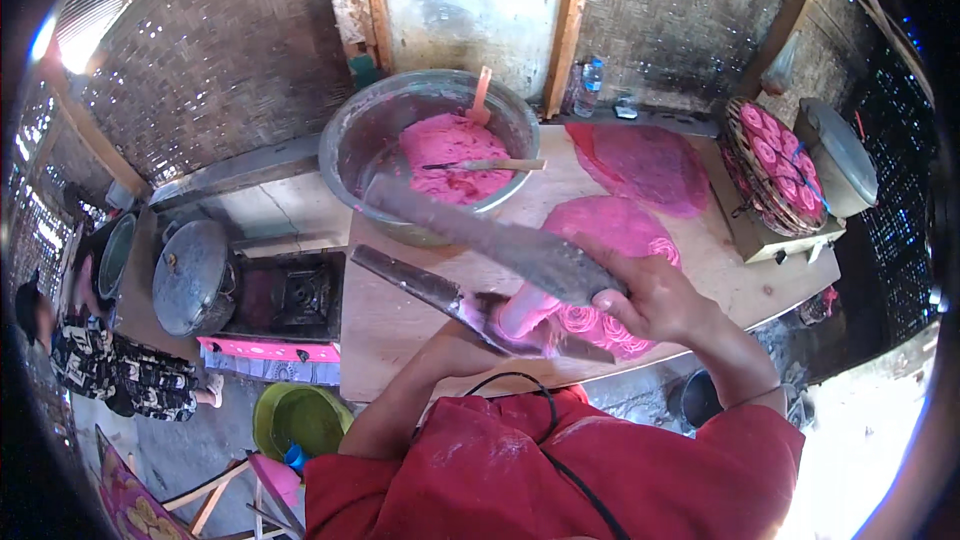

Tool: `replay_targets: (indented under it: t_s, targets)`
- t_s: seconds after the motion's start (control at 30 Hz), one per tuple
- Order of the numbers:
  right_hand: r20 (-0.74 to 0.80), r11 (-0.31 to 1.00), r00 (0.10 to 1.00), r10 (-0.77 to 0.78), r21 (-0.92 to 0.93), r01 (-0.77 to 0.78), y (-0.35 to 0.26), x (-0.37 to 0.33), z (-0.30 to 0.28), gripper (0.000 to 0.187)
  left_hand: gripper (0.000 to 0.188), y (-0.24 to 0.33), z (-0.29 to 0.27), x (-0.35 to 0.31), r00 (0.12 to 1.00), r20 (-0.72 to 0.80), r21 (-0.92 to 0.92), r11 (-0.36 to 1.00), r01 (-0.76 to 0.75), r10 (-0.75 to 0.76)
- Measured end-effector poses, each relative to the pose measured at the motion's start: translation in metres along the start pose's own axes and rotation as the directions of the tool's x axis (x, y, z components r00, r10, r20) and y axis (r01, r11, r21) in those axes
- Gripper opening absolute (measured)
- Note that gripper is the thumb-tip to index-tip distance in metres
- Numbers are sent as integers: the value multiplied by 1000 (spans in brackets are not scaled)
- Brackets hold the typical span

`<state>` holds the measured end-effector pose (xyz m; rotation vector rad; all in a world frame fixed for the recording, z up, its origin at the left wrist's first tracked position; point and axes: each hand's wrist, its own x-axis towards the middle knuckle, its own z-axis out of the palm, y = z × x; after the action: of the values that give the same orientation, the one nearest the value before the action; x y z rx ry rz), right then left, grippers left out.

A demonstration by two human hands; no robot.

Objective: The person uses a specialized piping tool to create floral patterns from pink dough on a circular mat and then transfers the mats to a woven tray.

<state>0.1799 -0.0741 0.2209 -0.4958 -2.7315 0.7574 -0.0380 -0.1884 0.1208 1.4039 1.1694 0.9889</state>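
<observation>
My right hand [655, 300] is closed round the right end of a long, dark, flat bar [490, 240], which slants up to the left and is blurred by motion. Below it lies a second dark bar [405, 275], wider and smeared pink at its right end. My left hand [470, 345] is at that end and seems to grip it, its fingers largely hidden. Beside it shows a pink dough roll [525, 310]. Coiled pink dough strands [590, 320] lie close to my right hand, partly covered, on the wooden table [390, 340]. A round pink mat [600, 215] bears more coils at its edge.
A large metal basin [340, 180] holds pink dough [450, 155] and two utensils. Another pink mat [650, 165] lies behind. Stacked woven trays [775, 170] and a metal pot [840, 155] stand right. Left are a stove [300, 290], a lidded pot [190, 275] and another person [120, 370].
</observation>
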Motion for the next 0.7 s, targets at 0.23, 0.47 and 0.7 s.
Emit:
replay_targets:
  t_s: [0.23,0.47,0.7]
  targets:
    - [57,973,984,169,152,-176,32,-37,15,66,53,-36,35,31,1000,18,-155,988,3,0]
    - [493,199,842,-219,868,-456,137,-135,84,89,63,-11,46,66,996,16,171,981,-88,87]
    - [145,676,955,258,679,-286,179,-152,0,97,119,63,57,199,926,-327,-426,845,-323,189]
